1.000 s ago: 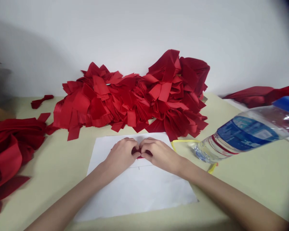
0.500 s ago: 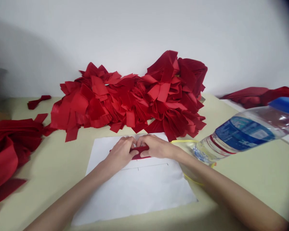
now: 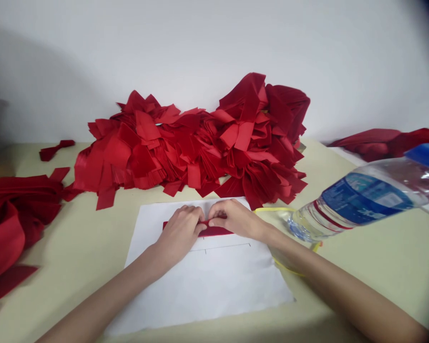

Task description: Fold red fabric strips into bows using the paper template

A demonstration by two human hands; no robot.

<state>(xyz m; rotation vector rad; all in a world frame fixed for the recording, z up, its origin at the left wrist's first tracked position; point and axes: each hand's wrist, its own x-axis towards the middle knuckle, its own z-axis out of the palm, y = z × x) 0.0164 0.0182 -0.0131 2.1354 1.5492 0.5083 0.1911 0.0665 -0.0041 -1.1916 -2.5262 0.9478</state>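
Observation:
A red velvet-like ribbon strip [image 3: 216, 230] lies across the upper part of a white paper sheet [image 3: 214, 286], above ruled black lines with short tick marks. My left hand [image 3: 185, 228] rests over the strip's left half, fingers curled, its thumb and fingertips closed on the strip near the middle. My right hand [image 3: 232, 218] is just to the right, thumb and index finger pinching the strip's upper edge close to the left fingertips. Part of the strip's left end shows beyond the left hand.
Behind the paper a large heap of red ribbon pieces [image 3: 186, 147] stands against the wall. More red ribbon [image 3: 7, 214] lies at the left. On the right a clear bottle [image 3: 364, 195] with a blue label leans by a yellow-edged item [image 3: 277, 209]; red fabric [image 3: 382, 140] lies behind it.
My right hand has lifted slightly and shifted right, its thumb moving from the strip's front to its upper edge. More of the strip's front face shows. My left hand stays nearly in place.

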